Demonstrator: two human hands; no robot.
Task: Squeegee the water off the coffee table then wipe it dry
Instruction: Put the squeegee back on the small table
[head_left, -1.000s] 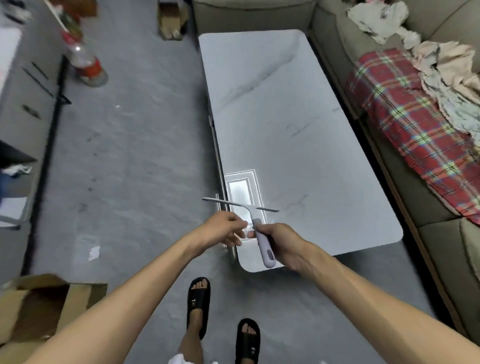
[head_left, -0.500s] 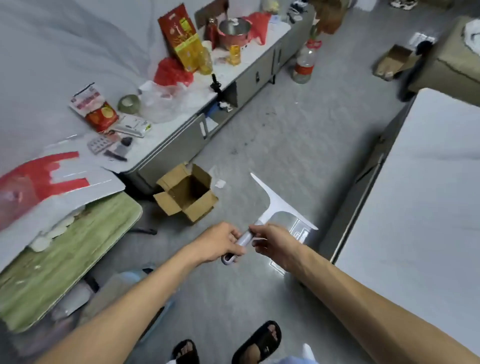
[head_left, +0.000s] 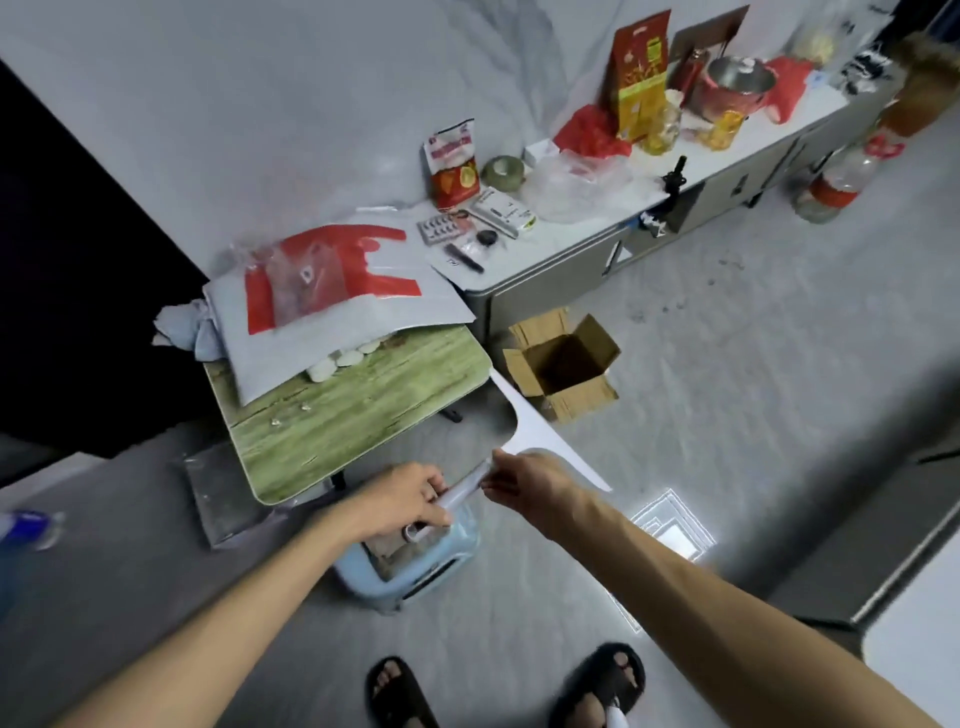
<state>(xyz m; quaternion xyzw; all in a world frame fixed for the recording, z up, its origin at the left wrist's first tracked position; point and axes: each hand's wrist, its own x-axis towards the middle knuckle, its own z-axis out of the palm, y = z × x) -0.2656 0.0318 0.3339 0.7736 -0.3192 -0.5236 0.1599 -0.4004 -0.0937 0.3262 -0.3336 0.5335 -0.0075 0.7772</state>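
A white squeegee (head_left: 535, 431) is held in the air above a pale-blue stool (head_left: 415, 577), its blade toward an open cardboard box (head_left: 563, 364). The left hand (head_left: 410, 499) curls round the handle's lower end; the right hand (head_left: 530, 480) pinches it near the neck. The coffee table (head_left: 914, 639) shows only at lower right
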